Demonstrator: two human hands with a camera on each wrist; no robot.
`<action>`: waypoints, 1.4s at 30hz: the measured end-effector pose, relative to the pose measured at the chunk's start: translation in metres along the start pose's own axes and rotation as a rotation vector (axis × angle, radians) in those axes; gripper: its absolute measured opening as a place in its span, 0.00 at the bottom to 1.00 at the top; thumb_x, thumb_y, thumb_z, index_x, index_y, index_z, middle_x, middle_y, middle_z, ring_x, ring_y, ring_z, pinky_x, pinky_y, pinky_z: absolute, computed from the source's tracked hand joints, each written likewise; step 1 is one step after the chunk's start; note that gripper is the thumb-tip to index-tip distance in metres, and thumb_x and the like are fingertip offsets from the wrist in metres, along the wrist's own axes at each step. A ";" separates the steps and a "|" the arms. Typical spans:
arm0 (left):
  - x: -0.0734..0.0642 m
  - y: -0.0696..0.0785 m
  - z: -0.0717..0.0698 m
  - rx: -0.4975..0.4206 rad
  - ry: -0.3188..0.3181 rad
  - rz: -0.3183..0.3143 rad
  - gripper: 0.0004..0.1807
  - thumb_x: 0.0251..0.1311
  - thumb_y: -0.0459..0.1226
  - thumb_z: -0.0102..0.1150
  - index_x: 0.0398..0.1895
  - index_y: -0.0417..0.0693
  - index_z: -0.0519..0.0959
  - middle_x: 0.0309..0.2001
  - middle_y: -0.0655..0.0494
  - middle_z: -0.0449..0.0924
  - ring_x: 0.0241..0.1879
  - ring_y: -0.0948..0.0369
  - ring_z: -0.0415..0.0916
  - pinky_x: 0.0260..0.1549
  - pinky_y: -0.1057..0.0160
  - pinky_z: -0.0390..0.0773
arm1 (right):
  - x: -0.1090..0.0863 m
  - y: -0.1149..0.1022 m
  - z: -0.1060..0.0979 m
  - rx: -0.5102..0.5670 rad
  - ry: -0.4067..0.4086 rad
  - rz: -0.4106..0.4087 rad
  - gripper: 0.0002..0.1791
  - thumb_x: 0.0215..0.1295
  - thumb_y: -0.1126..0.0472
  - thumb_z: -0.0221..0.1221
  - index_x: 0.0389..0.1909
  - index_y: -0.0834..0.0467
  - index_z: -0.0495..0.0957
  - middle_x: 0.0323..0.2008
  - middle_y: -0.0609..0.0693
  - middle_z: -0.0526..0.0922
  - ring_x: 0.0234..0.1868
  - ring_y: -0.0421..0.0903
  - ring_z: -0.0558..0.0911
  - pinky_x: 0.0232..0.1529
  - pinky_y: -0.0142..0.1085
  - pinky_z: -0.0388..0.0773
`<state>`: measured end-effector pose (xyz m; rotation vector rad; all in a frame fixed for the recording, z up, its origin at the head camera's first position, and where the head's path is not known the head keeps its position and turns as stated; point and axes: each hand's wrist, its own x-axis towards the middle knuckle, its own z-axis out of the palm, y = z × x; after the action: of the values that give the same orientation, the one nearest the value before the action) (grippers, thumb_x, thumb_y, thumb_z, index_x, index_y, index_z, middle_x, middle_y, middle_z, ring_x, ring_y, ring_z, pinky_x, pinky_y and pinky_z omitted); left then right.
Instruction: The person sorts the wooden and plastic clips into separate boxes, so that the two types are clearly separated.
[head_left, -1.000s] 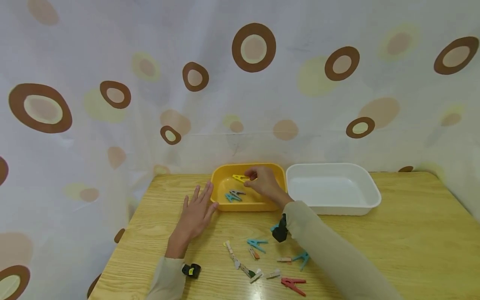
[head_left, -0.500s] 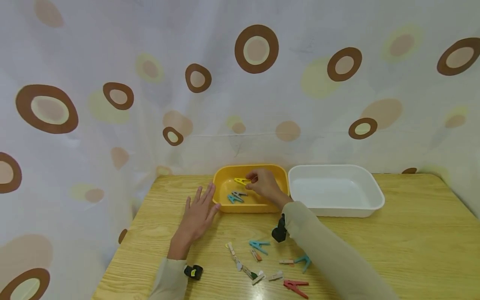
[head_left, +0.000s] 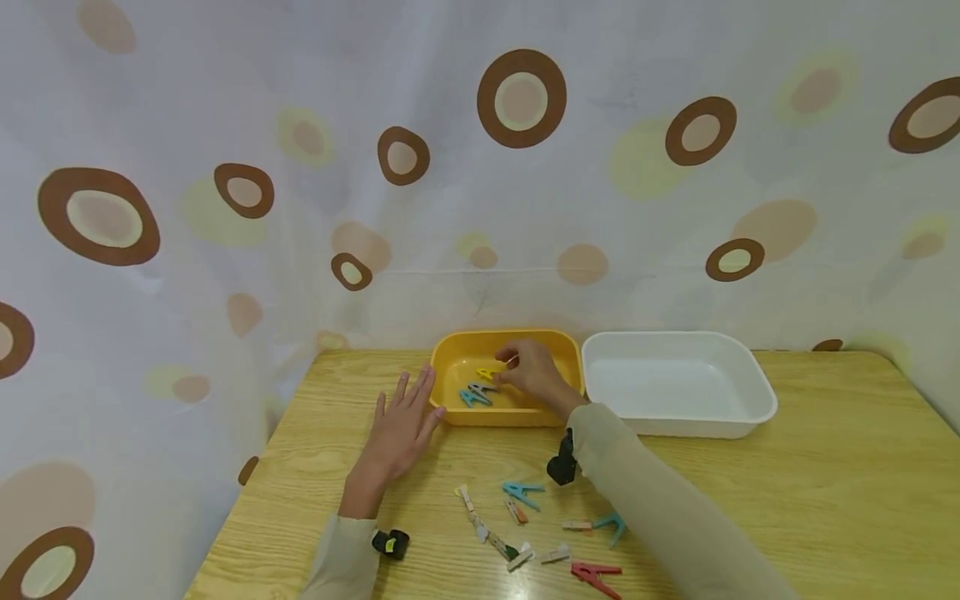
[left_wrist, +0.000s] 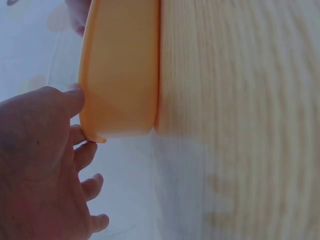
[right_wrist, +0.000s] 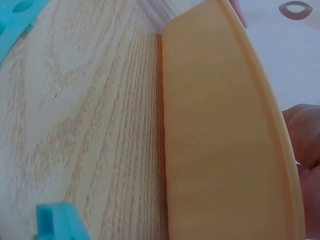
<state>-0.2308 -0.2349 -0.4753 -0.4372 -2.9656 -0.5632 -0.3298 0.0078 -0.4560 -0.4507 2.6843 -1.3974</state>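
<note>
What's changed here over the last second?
The yellow clip, at the right hand, moved nearer the gray clip in the yellow tray; I can't tell if it's been let go. The left hand stays at that tray's rim; the white tray and red clip stayed put.

A pale cloth [head_left: 442, 208] patterned with brown rings hangs behind the light wooden table [head_left: 825, 500].

Beige sleeves [head_left: 660, 496], black wrist cameras [head_left: 561, 467], the left yellow-marked
</note>
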 end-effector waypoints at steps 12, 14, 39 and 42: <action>-0.001 0.001 -0.001 0.008 0.000 0.003 0.36 0.82 0.54 0.38 0.84 0.48 0.48 0.82 0.55 0.45 0.80 0.43 0.42 0.70 0.27 0.44 | -0.014 -0.003 -0.012 -0.018 0.014 -0.021 0.13 0.66 0.69 0.66 0.50 0.67 0.84 0.48 0.59 0.85 0.46 0.54 0.83 0.51 0.45 0.82; -0.001 0.001 0.000 0.011 -0.002 0.002 0.36 0.82 0.54 0.37 0.84 0.48 0.48 0.82 0.55 0.44 0.80 0.42 0.42 0.70 0.27 0.43 | -0.018 -0.005 -0.016 -0.004 0.016 -0.039 0.14 0.66 0.69 0.66 0.51 0.68 0.84 0.48 0.60 0.85 0.47 0.55 0.83 0.51 0.46 0.82; -0.002 0.001 -0.003 0.006 -0.010 -0.004 0.36 0.82 0.54 0.36 0.84 0.48 0.47 0.82 0.54 0.45 0.80 0.42 0.41 0.70 0.27 0.43 | -0.119 -0.005 -0.065 0.037 0.125 -0.298 0.13 0.66 0.66 0.68 0.50 0.59 0.85 0.46 0.53 0.87 0.42 0.47 0.85 0.38 0.37 0.83; -0.003 0.002 -0.002 -0.002 -0.006 0.003 0.36 0.82 0.54 0.36 0.84 0.46 0.48 0.82 0.52 0.45 0.80 0.41 0.42 0.70 0.27 0.43 | -0.132 0.000 -0.069 0.050 0.149 -0.309 0.13 0.65 0.67 0.69 0.50 0.59 0.85 0.45 0.52 0.88 0.41 0.45 0.85 0.38 0.36 0.83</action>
<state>-0.2277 -0.2350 -0.4731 -0.4436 -2.9696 -0.5652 -0.2185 0.1008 -0.4242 -0.8181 2.7793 -1.6303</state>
